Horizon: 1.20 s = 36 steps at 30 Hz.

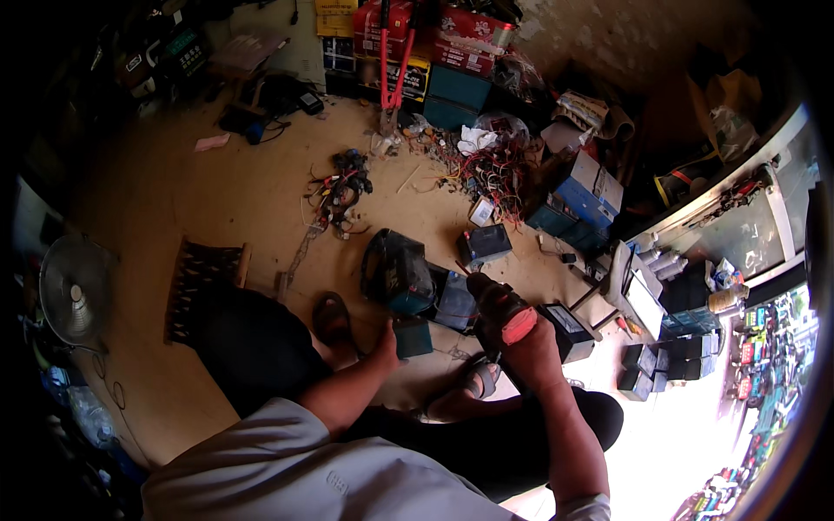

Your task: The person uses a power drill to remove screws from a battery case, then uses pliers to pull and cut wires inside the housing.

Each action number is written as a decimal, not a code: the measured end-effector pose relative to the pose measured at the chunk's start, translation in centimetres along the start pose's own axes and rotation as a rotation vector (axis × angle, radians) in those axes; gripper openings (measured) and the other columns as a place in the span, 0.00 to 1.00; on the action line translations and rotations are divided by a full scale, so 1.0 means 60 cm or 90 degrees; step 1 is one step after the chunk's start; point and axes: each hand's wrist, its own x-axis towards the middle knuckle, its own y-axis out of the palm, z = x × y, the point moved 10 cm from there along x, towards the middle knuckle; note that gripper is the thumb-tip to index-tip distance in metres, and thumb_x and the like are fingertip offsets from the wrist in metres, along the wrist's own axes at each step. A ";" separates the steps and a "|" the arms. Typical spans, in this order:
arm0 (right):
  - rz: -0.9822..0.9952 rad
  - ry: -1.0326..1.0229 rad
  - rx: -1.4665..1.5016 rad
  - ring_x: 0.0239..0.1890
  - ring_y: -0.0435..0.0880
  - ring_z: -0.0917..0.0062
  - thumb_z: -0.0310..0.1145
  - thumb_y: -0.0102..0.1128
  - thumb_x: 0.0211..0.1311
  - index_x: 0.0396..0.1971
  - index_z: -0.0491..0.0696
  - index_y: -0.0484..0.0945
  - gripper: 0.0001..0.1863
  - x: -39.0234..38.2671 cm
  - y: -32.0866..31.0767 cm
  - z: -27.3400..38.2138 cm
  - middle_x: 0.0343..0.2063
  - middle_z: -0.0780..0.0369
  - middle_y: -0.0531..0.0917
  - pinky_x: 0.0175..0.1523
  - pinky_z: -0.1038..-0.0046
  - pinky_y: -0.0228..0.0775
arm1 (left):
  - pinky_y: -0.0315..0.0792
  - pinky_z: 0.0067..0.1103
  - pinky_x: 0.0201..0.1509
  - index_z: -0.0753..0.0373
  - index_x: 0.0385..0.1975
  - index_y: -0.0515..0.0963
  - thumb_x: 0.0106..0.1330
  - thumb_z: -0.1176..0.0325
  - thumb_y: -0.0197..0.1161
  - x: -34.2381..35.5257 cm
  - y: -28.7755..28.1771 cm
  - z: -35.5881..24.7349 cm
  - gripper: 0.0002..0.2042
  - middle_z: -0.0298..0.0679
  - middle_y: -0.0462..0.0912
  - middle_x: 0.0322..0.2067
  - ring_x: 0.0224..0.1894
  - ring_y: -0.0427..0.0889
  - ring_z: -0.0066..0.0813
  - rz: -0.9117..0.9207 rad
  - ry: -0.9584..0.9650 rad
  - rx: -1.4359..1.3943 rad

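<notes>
"What step was this?"
"Drill work, apparently — the right hand (533,352) clamped its fingers around a drill (499,306) above the floor (269,178); the left hand's (380,352) grip beside a teal box (414,337) couldn't be told."
"Next move?"
"Likely needed steady aim."

the tan floor (252,182) bears batteries (486,245), tangled wires (345,188)

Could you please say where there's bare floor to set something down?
The widest bare floor lies between the fan, pink slip, dark wire bundle and woven frame. A smaller patch lies between that bundle, a thin stick and the tangled red wires. It is crowded by the left hand and teal box, and around the drill in the right hand.
</notes>
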 end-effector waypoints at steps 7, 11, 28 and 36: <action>0.037 -0.021 -0.072 0.47 0.88 0.57 0.40 0.75 0.57 0.49 0.43 0.82 0.24 0.020 0.041 -0.020 0.40 0.51 0.88 0.49 0.65 0.80 | 0.71 0.35 0.65 0.67 0.60 0.76 0.71 0.41 0.55 -0.052 -0.032 -0.170 0.33 0.51 0.80 0.58 0.60 0.78 0.51 -0.331 0.337 0.494; 0.052 -0.012 -0.044 0.51 0.85 0.54 0.40 0.75 0.56 0.51 0.44 0.81 0.25 0.041 0.056 -0.037 0.43 0.49 0.87 0.52 0.63 0.79 | 0.73 0.38 0.64 0.66 0.53 0.80 0.64 0.55 0.67 -0.198 0.075 -0.269 0.24 0.53 0.81 0.53 0.57 0.79 0.55 -0.281 0.784 0.456; 0.103 0.122 0.056 0.28 0.89 0.73 0.44 0.70 0.62 0.39 0.39 0.82 0.20 0.116 0.157 -0.106 0.24 0.57 0.87 0.37 0.67 0.79 | 0.78 0.35 0.51 0.60 0.37 0.85 0.60 0.83 0.59 -0.212 0.148 -0.335 0.11 0.48 0.84 0.39 0.46 0.84 0.50 -0.117 1.007 0.550; 0.149 0.156 0.096 0.31 0.91 0.64 0.46 0.68 0.61 0.41 0.41 0.84 0.21 0.109 0.165 -0.112 0.25 0.52 0.87 0.40 0.63 0.80 | 0.78 0.34 0.48 0.61 0.32 0.83 0.55 0.84 0.61 -0.215 0.166 -0.332 0.10 0.47 0.79 0.37 0.42 0.82 0.49 -0.055 1.031 0.558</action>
